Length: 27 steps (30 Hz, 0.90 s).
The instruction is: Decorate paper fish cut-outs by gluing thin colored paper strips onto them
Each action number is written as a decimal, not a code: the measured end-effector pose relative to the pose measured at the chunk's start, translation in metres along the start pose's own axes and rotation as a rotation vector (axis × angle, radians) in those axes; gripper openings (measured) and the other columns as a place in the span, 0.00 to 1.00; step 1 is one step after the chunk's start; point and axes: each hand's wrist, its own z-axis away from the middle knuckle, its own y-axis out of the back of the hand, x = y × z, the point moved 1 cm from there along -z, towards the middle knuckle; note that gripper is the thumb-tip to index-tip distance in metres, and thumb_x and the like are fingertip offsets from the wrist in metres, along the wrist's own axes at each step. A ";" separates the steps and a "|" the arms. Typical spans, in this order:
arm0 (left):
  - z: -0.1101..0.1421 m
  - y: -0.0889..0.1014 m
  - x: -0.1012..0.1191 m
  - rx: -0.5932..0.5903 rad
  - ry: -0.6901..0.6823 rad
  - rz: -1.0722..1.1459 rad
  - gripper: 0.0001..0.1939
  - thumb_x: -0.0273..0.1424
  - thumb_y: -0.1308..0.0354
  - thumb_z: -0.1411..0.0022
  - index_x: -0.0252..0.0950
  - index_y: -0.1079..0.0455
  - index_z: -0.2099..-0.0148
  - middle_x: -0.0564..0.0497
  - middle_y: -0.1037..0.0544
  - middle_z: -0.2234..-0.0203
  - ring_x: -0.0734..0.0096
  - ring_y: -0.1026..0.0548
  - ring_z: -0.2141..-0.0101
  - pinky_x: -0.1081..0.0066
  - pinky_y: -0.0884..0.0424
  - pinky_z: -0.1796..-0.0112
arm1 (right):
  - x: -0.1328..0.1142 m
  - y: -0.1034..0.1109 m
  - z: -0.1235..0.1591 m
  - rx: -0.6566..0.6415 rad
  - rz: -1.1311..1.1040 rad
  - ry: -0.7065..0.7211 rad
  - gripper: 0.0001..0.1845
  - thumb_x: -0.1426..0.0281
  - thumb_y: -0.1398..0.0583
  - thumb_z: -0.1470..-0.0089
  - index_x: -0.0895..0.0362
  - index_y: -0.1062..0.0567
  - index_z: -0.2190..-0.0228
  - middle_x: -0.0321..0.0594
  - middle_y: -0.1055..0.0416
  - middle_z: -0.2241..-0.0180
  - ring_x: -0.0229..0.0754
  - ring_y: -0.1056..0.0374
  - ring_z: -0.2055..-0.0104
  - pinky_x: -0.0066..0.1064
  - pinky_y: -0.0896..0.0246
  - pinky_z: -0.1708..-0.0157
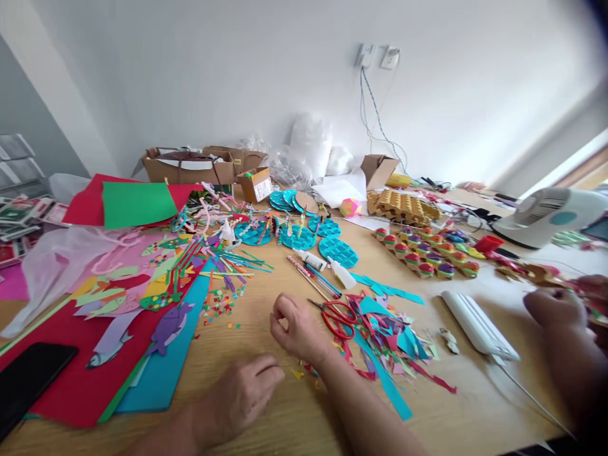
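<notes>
My right hand [298, 326] rests on the wooden table with its fingers curled in loosely, and nothing shows in the curl. Just right of it lie red-handled scissors [338, 318] beside a heap of coloured paper scraps [389, 335]. Lower and to the left, my left hand [244, 394] is closed, knuckles up and fingers together; its fingertips are hidden, so anything in them cannot be seen. Small yellow scraps [297, 374] lie between my left fingertips and my right wrist. Paper confetti [221, 307] is scattered beyond my left hand.
On the left are coloured sheets [71, 386], paper fish [171, 326] and a black phone [35, 380]. Blue discs [297, 237], glue bottles [341, 273] and painted egg cartons [427, 253] stand farther back. A white power bank [479, 324] lies right, near another person's hand [555, 308].
</notes>
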 end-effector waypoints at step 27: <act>0.001 0.000 -0.035 0.349 -0.013 0.154 0.14 0.16 0.57 0.44 0.36 0.33 0.64 0.50 0.28 0.71 0.73 0.27 0.68 0.77 0.30 0.69 | 0.011 0.061 0.004 0.623 -0.104 -0.086 0.09 0.81 0.50 0.51 0.56 0.35 0.71 0.36 0.37 0.73 0.36 0.39 0.70 0.28 0.42 0.69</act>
